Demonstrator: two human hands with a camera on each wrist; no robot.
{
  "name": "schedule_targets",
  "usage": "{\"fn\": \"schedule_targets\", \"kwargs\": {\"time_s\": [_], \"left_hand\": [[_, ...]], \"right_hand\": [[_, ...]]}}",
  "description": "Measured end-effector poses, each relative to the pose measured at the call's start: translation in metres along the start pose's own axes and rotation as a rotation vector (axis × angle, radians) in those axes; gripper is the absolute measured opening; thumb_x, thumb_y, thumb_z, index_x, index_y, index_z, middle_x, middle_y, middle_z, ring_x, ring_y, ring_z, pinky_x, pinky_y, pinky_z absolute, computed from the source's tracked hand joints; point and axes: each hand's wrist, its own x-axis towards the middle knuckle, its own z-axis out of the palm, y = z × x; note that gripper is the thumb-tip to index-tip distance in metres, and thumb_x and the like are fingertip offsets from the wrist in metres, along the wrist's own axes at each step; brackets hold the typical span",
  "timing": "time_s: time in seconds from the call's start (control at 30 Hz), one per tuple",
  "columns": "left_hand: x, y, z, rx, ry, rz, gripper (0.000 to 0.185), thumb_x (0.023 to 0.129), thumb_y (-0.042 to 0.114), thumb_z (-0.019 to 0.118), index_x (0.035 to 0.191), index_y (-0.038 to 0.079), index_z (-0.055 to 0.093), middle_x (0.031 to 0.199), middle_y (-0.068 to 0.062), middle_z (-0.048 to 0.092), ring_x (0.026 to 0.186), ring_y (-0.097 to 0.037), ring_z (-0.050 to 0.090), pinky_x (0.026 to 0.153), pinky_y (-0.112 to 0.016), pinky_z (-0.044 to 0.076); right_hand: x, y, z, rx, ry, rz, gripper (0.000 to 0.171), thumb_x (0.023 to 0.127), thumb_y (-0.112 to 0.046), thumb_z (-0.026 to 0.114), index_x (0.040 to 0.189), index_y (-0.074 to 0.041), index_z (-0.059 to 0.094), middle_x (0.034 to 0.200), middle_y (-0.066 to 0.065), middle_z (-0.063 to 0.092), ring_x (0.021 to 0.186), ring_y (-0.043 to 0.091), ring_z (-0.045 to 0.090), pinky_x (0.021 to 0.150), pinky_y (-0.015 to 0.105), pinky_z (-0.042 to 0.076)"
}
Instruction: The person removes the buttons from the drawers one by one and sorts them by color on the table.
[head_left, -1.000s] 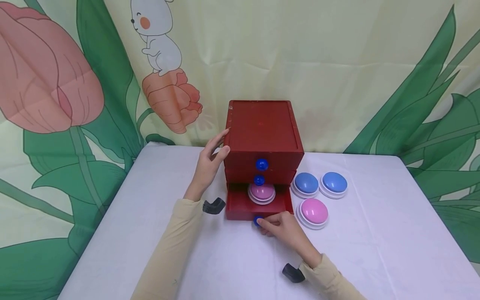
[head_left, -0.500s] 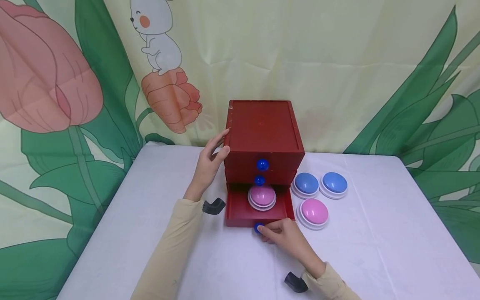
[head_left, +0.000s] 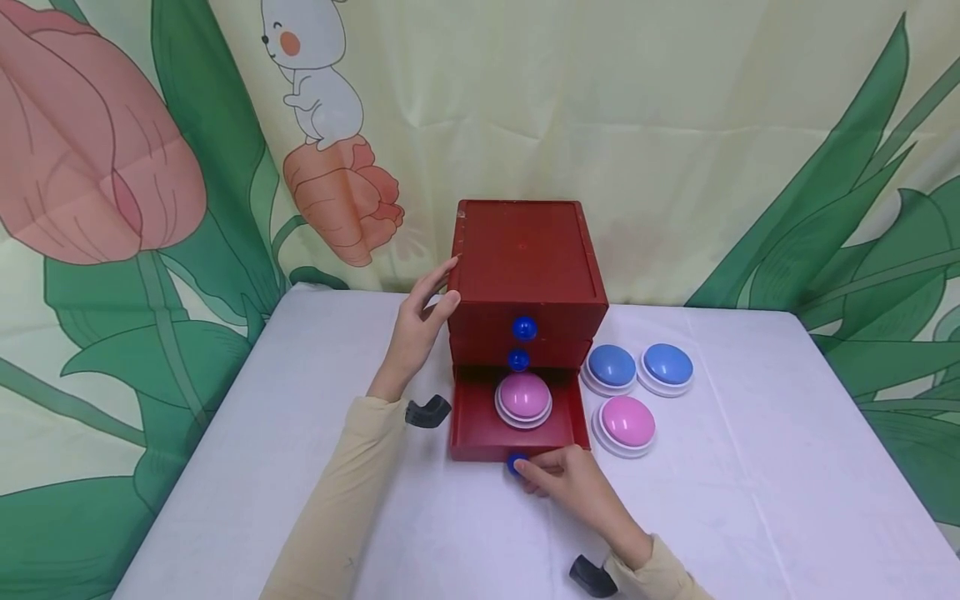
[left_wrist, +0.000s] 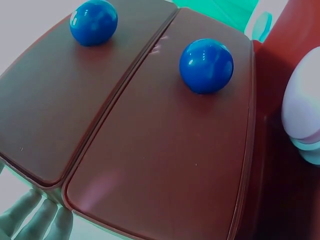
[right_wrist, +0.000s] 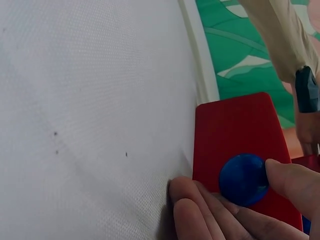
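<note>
A red drawer cabinet (head_left: 525, 250) with round blue knobs stands on the table, its bottom drawer (head_left: 472, 433) pulled out. Inside that drawer lies a pink dome-topped push light or button (head_left: 524, 396) on a white base. My right hand (head_left: 577, 492) pinches the bottom drawer's blue knob (right_wrist: 244, 180) between thumb and fingers. Against the cabinet's left side rests my left hand (head_left: 412, 333), its fingers fairly straight; the left wrist view shows some of its fingers (left_wrist: 42, 220) beside the cabinet. The upper two drawers (left_wrist: 165, 135) are closed.
Right of the cabinet sit two blue domes on white bases (head_left: 612, 367) and one pink dome (head_left: 628, 422). A white cloth covers the table (head_left: 750, 467). Behind it hangs a printed curtain (head_left: 637, 150) with plants and a rabbit.
My right hand has drawn the bottom drawer farther out, toward me, by its knob. The pink dome inside came along and shows more fully. My left hand has stayed in place.
</note>
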Motion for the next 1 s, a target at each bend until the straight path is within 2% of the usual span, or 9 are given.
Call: {"fn": "schedule_targets", "kwargs": {"time_s": [0.3, 0.77, 1.0], "left_hand": [[-0.001, 0.000, -0.001, -0.006, 0.000, -0.004, 0.051, 0.100, 0.011, 0.052, 0.150, 0.009, 0.043, 0.151, -0.012, 0.043, 0.138, -0.023, 0.044, 0.109, -0.050, 0.041], [0.000, 0.001, 0.000, -0.021, 0.007, 0.000, 0.051, 0.099, 0.009, 0.051, 0.150, 0.007, 0.044, 0.149, -0.013, 0.044, 0.137, -0.023, 0.044, 0.109, -0.050, 0.041], [0.000, 0.002, 0.000, -0.015, 0.005, -0.003, 0.051, 0.099, 0.009, 0.051, 0.150, 0.007, 0.044, 0.150, -0.013, 0.044, 0.138, -0.023, 0.044, 0.109, -0.050, 0.041]], "right_hand": [[-0.006, -0.002, 0.004, -0.027, 0.010, 0.002, 0.029, 0.092, -0.037, 0.070, 0.090, -0.010, 0.080, 0.072, -0.003, 0.072, 0.066, 0.010, 0.068, 0.066, 0.019, 0.055], [-0.011, -0.004, 0.009, -0.002, 0.031, 0.008, 0.030, 0.091, -0.033, 0.071, 0.094, -0.005, 0.079, 0.072, 0.000, 0.073, 0.064, 0.011, 0.069, 0.065, 0.019, 0.055], [-0.014, -0.010, 0.004, -0.025, 0.052, 0.007, 0.028, 0.091, -0.035, 0.071, 0.088, -0.008, 0.079, 0.071, -0.001, 0.073, 0.064, 0.011, 0.069, 0.064, 0.019, 0.055]]}}
